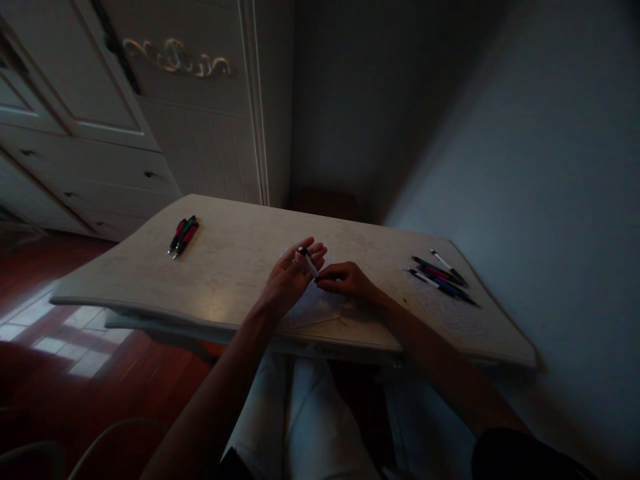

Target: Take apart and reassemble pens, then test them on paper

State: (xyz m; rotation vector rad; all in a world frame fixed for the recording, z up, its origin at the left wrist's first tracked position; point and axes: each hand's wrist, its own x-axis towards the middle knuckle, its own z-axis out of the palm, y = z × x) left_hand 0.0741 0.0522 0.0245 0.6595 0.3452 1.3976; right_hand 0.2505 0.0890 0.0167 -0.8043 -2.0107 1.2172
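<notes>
A white and black pen is held at a slant above the middle of the table. My left hand is turned palm up, its thumb against the pen's upper end and its other fingers loosely stretched behind. The fingertips of my right hand pinch the pen's lower end; whether they grip a separate small part there is too dark to tell. Under both hands lies a pale sheet of paper, partly covered by them.
On the table, a bunch of dark and red pens lies at the left. Several more pens lie at the right, some over a written sheet. A wall borders the right side; a white cabinet stands behind.
</notes>
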